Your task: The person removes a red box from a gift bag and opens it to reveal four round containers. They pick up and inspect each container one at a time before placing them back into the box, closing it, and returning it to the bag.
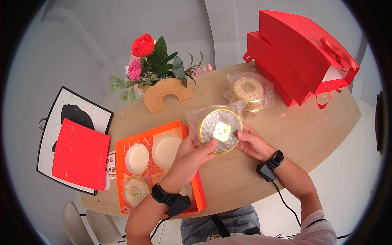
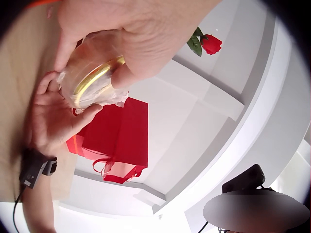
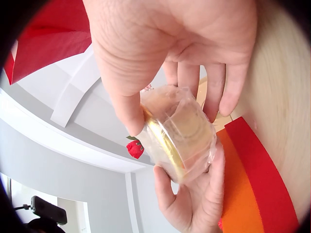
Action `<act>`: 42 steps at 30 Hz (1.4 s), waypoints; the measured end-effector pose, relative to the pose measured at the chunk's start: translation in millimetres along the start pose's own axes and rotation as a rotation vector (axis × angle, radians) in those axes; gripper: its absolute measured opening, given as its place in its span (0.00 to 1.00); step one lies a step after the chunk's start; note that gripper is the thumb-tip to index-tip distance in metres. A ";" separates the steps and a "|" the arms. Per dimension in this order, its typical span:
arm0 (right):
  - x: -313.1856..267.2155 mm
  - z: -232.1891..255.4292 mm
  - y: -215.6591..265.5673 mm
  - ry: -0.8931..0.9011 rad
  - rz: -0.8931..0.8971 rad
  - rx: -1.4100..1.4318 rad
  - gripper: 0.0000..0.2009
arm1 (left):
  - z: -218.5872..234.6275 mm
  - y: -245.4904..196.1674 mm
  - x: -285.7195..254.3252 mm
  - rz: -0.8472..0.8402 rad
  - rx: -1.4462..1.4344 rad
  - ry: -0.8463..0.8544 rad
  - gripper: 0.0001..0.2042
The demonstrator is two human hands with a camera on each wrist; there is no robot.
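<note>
Over the table, my two hands hold a round, gold-rimmed container (image 1: 206,125) wrapped in clear plastic, with a pale label on its top. My left hand (image 1: 189,160) grips it from the near left, thumb across the face and fingers beneath. My right hand (image 1: 255,143) pinches its right edge, thumb on the rim. Both wrist views show the container (image 2: 90,80) from the side, its gold band (image 3: 165,143) under the wrap. Left of my hands lies an orange-red gift box (image 1: 119,163) with round cream recesses (image 1: 137,158). A similar wrapped container (image 1: 136,191) sits in its near-left corner.
More wrapped round containers (image 1: 248,90) are stacked behind my right hand. Large red paper bags (image 1: 286,61) stand at the back right. Artificial flowers (image 1: 143,45) rise from an arch-shaped vase (image 1: 167,94) at the back. A red folder-like sheet (image 1: 81,154) lies on a black-framed white board (image 1: 87,106) at left.
</note>
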State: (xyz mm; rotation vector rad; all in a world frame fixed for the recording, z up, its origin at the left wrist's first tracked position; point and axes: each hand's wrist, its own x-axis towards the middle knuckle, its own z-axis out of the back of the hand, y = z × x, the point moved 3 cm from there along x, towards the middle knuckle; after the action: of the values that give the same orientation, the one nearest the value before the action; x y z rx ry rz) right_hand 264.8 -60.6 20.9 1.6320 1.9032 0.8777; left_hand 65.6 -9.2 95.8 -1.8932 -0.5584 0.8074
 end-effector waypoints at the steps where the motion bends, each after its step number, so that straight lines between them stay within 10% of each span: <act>1: -0.1 0.1 0.2 0.000 0.002 0.003 0.25 | 0.3 0.0 0.0 0.006 0.007 -0.003 0.22; 36: 0.7 -8.7 -1.8 0.030 -0.126 0.013 0.27 | -3.4 -2.0 1.7 -0.140 -0.016 0.039 0.23; 42: 1.3 -9.6 -0.1 0.064 -0.107 0.057 0.30 | -4.6 -6.1 -3.5 0.045 0.091 -0.046 0.27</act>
State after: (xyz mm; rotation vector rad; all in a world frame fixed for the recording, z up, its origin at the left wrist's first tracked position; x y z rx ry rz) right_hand 257.7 -60.8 27.4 1.5359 2.0563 0.8487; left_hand 66.5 -11.7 103.7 -1.8138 -0.5001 0.8928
